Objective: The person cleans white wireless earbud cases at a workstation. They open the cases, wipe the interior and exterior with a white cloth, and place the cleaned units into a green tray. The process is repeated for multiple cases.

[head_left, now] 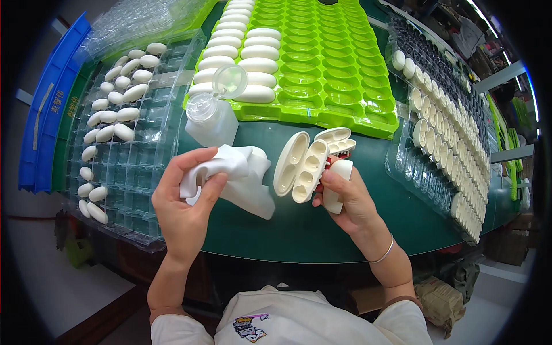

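My left hand is closed around a crumpled white cloth, pinched between thumb and fingers, its loose end hanging over the green table. A white rounded piece peeks out behind the cloth. In my right hand, thumb and fingers close on a smooth white curved shell. Red bits show at the fingertips. Against those fingers is a hinged oval white case, spread open with rounded hollows inside; whether the hand also grips it is unclear. A second opened case sits just behind.
Ahead lies a bright green moulded tray, white oval cases filling its left columns. A translucent bottle with its round lid raised stands before it. Clear divided trays flank the table: white ovals in the left one, opened cases on the right. Blue bin far left.
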Demonstrator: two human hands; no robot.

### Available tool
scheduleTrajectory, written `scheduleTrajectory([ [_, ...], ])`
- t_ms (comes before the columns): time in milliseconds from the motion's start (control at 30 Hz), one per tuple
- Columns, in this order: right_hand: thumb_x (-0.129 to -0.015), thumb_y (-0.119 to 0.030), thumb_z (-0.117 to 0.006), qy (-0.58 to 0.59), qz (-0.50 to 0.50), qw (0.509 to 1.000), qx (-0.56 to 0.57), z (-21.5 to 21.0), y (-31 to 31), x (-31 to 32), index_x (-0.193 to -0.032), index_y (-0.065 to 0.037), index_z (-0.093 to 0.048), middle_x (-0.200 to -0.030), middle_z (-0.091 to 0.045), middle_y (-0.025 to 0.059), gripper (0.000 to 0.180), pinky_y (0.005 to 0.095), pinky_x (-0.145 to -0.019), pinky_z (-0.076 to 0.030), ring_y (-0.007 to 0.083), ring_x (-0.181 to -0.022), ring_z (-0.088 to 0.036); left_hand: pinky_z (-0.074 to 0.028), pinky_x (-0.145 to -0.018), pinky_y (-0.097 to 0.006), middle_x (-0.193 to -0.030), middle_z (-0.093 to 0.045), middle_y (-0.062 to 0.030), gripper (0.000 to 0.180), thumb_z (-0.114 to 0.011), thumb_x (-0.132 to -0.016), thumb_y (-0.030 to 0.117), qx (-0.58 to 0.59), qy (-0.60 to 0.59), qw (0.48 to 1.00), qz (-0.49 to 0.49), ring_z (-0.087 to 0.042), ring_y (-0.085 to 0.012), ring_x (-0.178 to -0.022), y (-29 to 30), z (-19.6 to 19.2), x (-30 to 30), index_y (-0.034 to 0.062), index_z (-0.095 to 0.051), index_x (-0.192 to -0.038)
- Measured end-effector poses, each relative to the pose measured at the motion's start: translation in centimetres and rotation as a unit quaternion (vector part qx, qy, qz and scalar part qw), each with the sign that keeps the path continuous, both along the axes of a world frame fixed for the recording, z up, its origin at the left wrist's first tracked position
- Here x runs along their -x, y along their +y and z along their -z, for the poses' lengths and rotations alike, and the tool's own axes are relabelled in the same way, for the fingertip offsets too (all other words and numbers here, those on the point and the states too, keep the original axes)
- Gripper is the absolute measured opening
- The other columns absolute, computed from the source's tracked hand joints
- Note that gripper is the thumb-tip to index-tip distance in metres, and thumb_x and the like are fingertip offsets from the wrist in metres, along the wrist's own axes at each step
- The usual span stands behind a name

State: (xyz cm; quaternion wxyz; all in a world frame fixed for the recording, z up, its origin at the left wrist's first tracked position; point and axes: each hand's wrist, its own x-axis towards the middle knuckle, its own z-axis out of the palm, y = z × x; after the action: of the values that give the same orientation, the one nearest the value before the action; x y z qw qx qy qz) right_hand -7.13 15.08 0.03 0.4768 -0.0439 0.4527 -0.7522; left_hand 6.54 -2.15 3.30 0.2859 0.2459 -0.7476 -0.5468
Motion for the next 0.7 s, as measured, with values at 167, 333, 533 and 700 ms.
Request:
scheduleTrajectory([
  [167,-0.076,-0.011,-0.061,-0.001,-0.032,0.999,0.039,0.2,-0.1,-0.1,-0.103,0.0,-0.052,-0.09,-0.059,0.0089,0.031,0.025,-0.056,-0.05,0.0149,-0.075,-0.059,-0.041,-0.062,-0.022,-0.085,-0.058,-0.0074,0.029,-0.068,-0.066,-0.001,0.153,0.131,0.978,-0.046,-0.052,-0.0133,-0.074,2.1,0.4,0.8,0.0042,-0.061,-0.094],
  [333,-0.075,-0.009,-0.061,0.08,-0.034,0.996,0.027,-0.3,-0.2,-0.8,-0.103,0.001,-0.053,-0.09,-0.059,0.0096,0.031,0.0263,-0.056,-0.051,0.0165,-0.076,-0.06,-0.035,-0.075,-0.031,-0.074,-0.06,-0.005,0.031,-0.067,-0.061,0.008,0.387,0.119,0.914,0.002,-0.057,-0.018,-0.08,3.3,-0.2,3.9,0.0092,-0.065,-0.091],
  [533,-0.075,-0.012,-0.062,0.124,0.002,0.992,0.011,-0.1,0.1,-0.8,-0.101,0.002,-0.054,-0.085,-0.059,0.0086,0.03,0.0252,-0.056,-0.05,0.0141,-0.074,-0.059,-0.031,-0.08,-0.031,-0.069,-0.061,-0.0012,0.032,-0.063,-0.066,0.013,0.446,0.084,0.891,0.028,-0.058,-0.0162,-0.083,4.1,1.4,4.7,0.0089,-0.063,-0.098],
  [700,-0.077,-0.018,-0.062,0.056,0.001,0.998,-0.009,-0.2,0.0,-0.3,-0.1,0.002,-0.054,-0.083,-0.059,0.0074,0.032,0.0227,-0.056,-0.048,0.0115,-0.071,-0.058,-0.038,-0.073,-0.031,-0.076,-0.06,-0.006,0.033,-0.065,-0.064,0.003,0.355,0.039,0.932,0.057,-0.058,-0.0191,-0.078,3.5,0.7,3.7,0.0046,-0.062,-0.096],
])
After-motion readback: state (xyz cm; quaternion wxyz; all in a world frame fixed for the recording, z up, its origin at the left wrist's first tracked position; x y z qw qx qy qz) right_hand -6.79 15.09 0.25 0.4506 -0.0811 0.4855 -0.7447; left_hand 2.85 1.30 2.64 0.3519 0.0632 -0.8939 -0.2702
